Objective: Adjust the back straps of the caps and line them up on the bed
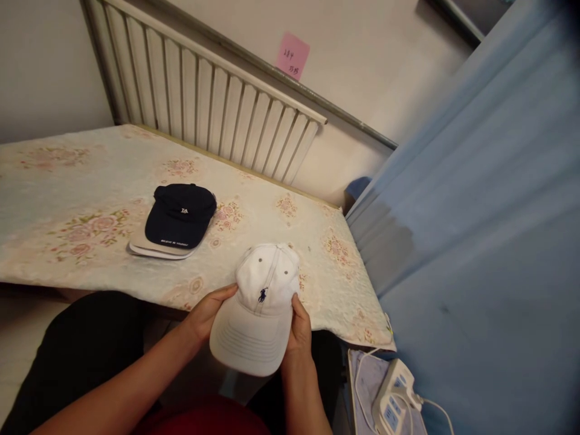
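Observation:
A white cap point(260, 308) with a small dark logo on its front is held at the near edge of a floral-covered table point(90, 205), its brim pointing towards me. My left hand point(206, 314) grips the cap's left side. The cap's right side is gripped by my right hand point(299, 329), fingers curled round the brim edge. Further back on the table lies a navy cap point(180, 215), resting on top of a pale cap whose brim point(149, 248) shows underneath it.
A white radiator point(203, 90) runs along the wall behind the table, with a pink sticky note point(292, 55) above it. A blue curtain point(475, 211) fills the right side. A white power strip point(393, 396) with a cord lies at the lower right.

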Available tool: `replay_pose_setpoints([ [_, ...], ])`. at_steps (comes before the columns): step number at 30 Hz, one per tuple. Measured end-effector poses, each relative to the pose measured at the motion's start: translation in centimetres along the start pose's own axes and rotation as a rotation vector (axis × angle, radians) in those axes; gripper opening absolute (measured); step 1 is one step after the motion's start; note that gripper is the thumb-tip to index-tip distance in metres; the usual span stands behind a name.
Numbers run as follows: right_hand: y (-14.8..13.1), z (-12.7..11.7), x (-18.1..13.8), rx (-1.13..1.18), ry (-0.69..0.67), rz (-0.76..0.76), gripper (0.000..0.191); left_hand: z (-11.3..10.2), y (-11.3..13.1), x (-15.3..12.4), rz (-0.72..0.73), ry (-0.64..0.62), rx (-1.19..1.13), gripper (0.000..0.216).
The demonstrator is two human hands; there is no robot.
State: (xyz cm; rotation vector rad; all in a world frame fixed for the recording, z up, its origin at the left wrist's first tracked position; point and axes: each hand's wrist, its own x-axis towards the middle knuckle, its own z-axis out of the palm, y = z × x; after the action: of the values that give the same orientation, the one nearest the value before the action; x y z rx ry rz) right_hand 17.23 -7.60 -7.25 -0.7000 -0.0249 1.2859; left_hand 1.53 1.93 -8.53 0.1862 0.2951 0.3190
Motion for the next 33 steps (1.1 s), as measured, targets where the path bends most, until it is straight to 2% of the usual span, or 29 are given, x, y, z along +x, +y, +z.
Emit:
replay_pose_setpoints([
  [5,-1.3,-0.2,0.3,0.059,0.017,-0.146,0.031,-0.5,-0.6,0.1,-0.036,-0.012,-0.012,0.039],
  [9,-2.0,-0.4,0.2,0.075,-0.006,-0.248,0.033,-0.8,-0.9,0.1,-0.078,0.013,-0.016,0.039],
  [17,-1.4,-0.2,-0.1,0.001,-0.018,-0.201,0.04,-0.2,-1.1,-0.2,-0.045,0.025,0.013,0.039],
  [22,-0.1,0.0,-0.9,-0.071,-0.112,-0.089,0.048,0.2,-0.6,-0.1,0.088,0.005,0.033,0.042],
  [26,1.2,-0.3,-1.6,-0.051,-0.09,-0.05,0.046,0.7,0.1,0.1,0.244,0.009,0.077,0.047],
  [30,2.3,-0.2,-2.5,0.063,-0.054,-0.113,0.039,1.5,0.5,0.6,0.38,0.059,0.089,0.049],
  [33,3.0,0.5,-3.3,0.057,-0.082,-0.152,0.044,2.4,0.4,1.0,0.441,0.1,0.086,0.049],
])
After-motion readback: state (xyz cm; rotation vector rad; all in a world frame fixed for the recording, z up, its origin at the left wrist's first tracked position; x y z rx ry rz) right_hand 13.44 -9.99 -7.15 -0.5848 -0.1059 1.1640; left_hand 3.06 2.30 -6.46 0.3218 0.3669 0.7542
